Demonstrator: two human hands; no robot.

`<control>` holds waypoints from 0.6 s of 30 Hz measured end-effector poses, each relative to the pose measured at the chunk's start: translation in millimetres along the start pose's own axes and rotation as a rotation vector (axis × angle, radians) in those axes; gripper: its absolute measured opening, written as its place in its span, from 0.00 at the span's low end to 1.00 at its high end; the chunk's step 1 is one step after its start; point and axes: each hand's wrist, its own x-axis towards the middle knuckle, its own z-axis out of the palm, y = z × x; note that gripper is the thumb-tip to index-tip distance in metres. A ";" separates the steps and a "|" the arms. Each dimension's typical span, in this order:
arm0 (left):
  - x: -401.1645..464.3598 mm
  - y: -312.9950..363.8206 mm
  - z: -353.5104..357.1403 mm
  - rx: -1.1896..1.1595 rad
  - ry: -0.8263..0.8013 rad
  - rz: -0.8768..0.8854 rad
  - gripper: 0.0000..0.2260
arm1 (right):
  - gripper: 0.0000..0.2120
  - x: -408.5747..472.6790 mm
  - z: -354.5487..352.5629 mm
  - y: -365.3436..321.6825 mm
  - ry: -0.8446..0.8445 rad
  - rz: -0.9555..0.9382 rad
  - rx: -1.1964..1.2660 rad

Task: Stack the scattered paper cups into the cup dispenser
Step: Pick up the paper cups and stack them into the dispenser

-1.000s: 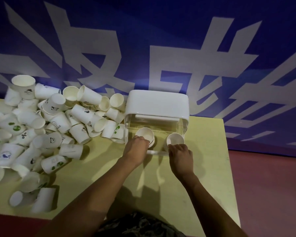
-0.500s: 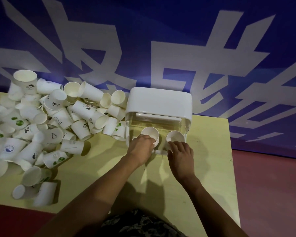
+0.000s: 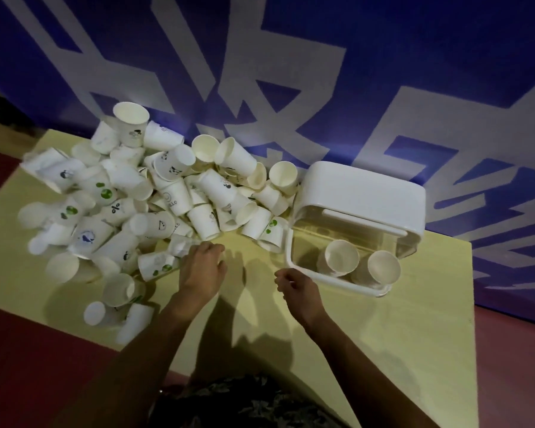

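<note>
Now, in the head view, your left hand (image 3: 202,270) is reaching over the yellow table (image 3: 414,335) toward the near edge of the pile of paper cups (image 3: 155,193), which is lying heaped and tumbled across the table's left half, up against the blue wall (image 3: 383,72). Its fingers are curling loosely down beside a blurred cup (image 3: 179,246) at the pile's edge; I cannot tell whether they are touching or gripping it, since that spot is smeared. Your right hand (image 3: 297,287) is hovering over bare table, just left of the cup dispenser (image 3: 362,193), with its fingers loosely curled and holding nothing. The dispenser is sitting at the table's far right, against the wall, white on top and clear at the front. Inside its clear front, two cup stacks are standing side by side, mouths up: the left stack (image 3: 340,257) and the right stack (image 3: 382,268). A few loose cups (image 3: 118,290) are lying apart from the pile, near the table's front edge.
</note>
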 end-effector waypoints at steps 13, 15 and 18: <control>45.3 -105.0 10.1 0.077 -0.188 0.073 0.27 | 0.08 79.3 67.5 -36.3 0.124 0.542 0.886; 51.5 -106.9 13.3 0.077 -0.229 0.104 0.28 | 0.11 92.4 70.8 -36.6 0.185 0.579 0.964; 59.8 -103.3 16.2 0.098 -0.292 0.144 0.28 | 0.05 105.9 76.3 -40.4 0.289 0.628 1.060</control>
